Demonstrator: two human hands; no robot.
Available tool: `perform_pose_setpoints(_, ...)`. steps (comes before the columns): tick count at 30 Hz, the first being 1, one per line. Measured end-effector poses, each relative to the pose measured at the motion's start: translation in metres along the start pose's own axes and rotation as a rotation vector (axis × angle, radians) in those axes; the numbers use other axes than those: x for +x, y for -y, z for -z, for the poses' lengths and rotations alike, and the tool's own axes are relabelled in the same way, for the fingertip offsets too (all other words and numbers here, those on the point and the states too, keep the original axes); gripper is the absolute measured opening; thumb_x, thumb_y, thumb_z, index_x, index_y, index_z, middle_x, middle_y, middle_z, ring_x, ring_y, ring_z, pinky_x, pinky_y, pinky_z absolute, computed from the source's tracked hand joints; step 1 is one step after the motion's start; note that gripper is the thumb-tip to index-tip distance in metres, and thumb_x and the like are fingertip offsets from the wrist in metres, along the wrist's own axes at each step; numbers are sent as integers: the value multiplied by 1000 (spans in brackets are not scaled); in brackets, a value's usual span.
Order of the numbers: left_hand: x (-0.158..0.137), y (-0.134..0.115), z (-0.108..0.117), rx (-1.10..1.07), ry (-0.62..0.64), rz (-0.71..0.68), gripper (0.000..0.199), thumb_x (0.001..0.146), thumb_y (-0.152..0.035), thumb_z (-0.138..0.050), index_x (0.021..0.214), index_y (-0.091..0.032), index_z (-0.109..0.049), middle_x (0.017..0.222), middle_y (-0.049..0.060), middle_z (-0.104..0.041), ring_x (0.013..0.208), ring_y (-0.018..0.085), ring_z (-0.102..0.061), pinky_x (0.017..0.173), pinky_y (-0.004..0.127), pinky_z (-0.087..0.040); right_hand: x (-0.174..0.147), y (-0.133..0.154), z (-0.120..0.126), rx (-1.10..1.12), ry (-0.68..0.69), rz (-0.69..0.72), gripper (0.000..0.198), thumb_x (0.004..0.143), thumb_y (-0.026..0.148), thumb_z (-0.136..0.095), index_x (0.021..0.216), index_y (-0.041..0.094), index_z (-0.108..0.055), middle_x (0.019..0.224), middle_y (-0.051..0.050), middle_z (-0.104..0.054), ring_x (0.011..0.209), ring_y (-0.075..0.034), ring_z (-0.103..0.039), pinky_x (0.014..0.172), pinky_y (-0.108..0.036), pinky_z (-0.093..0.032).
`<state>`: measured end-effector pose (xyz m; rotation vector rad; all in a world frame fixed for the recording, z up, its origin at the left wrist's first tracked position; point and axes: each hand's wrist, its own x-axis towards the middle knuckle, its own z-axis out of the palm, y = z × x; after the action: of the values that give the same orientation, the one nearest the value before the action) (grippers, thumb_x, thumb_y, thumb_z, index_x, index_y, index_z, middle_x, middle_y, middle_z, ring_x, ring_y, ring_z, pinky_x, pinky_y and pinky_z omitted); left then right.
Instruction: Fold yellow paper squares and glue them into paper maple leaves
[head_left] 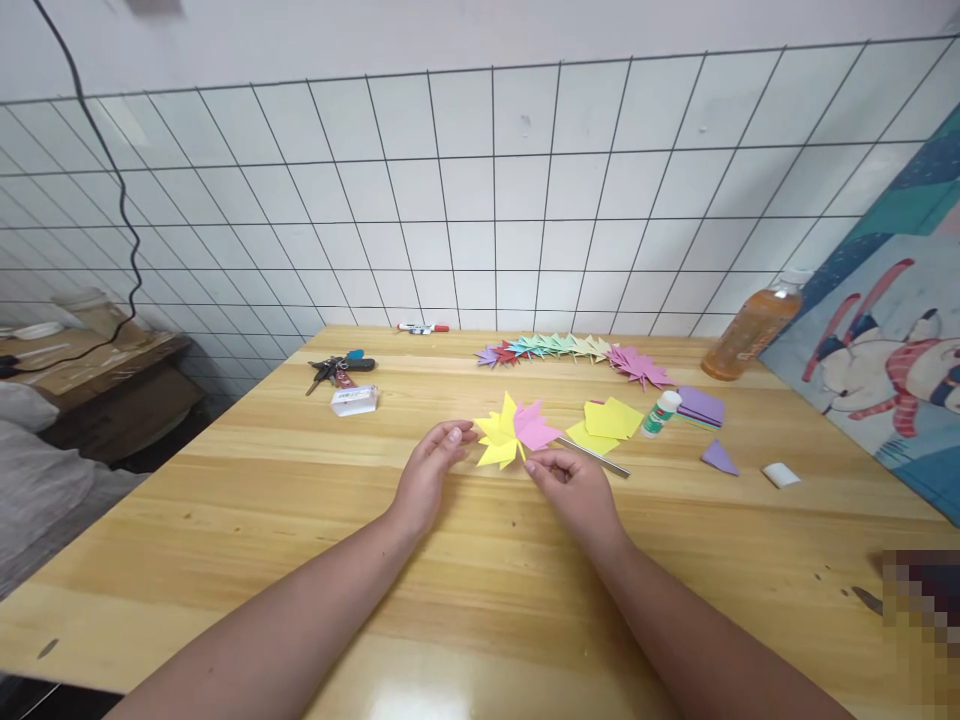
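Head view: pinching yellow-pink folded paper [517, 432] by its lower edge with nearly closed right hand [576, 490]; curling half-open left hand [429, 472] at its left edge, grip unclear. Crowding metal strip [604, 460] just past right hand, clearing white box [355, 401] well beyond left hand.

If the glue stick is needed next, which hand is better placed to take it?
Probably the right hand: it is nearer to the glue stick, while the left hand is at the folded paper piece's far side. The right appears to pinch that piece, though.
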<state>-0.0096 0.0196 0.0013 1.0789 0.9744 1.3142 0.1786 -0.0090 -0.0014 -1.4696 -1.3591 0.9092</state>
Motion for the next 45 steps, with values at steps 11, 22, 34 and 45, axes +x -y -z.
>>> perform_pose_setpoints(11, 7, 5, 17, 138, -156, -82, 27, 77, -43, -58, 84, -17, -64, 87, 5, -65, 89, 19, -57, 87, 30, -39, 5, -5, 12, -12, -71, 9, 29, 71, 44, -60, 76, 17, -69, 72, -3, -66, 64, -16, -56, 58, -25, -42)
perform_pose_setpoints(22, 19, 5, 22, 489, -90, -150, 31, 79, -44, -52, 64, -18, -58, 65, 2, -59, 68, 18, -55, 67, 27, -41, 15, 11, 30, 28, -36, -2, 30, 69, 47, -61, 72, 18, -68, 75, -5, -68, 69, -20, -59, 60, -27, -45)
perform_pose_setpoints(34, 25, 14, 24, 620, -39, -161, 31, 81, -43, -48, 69, -18, -62, 71, 4, -63, 73, 20, -58, 69, 29, -43, 101, 14, 57, 90, -395, -220, 43, 67, 50, -57, 87, 14, -67, 79, -6, -67, 57, -14, -56, 43, -21, -44)
perform_pose_setpoints(45, 23, 12, 21, 658, -49, -178, 30, 79, -42, -49, 69, -20, -66, 72, 5, -66, 76, 21, -59, 70, 29, -43, 146, -13, 29, -226, -210, -303, 17, 60, 36, -61, 58, 20, -66, 52, -1, -61, 49, -16, -55, 44, -23, -36)
